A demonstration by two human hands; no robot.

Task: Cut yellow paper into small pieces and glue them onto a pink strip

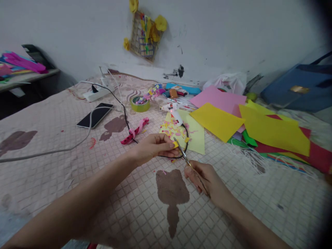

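Observation:
A small piece of yellow craft foam or paper (176, 144) is pinched between the fingertips of my left hand (158, 146). My right hand (201, 174) is closed round a pair of scissors (187, 160), whose blades point up and left and meet the yellow piece. Just beyond the hands lies a pale yellow sheet (195, 133) scattered with small pink and yellow scraps (169, 128). A white glue gun (175, 114) rests at that sheet's upper part, and its black cord loops close behind the scissors' tips.
A pink decorated strip (135, 131), a phone (95, 115) and a roll of tape (140, 104) lie to the left. A white power strip (97, 93) trails cords across the tablecloth. Coloured sheets (275, 129) and white string (250, 157) spread at right, near a blue bag (298, 84).

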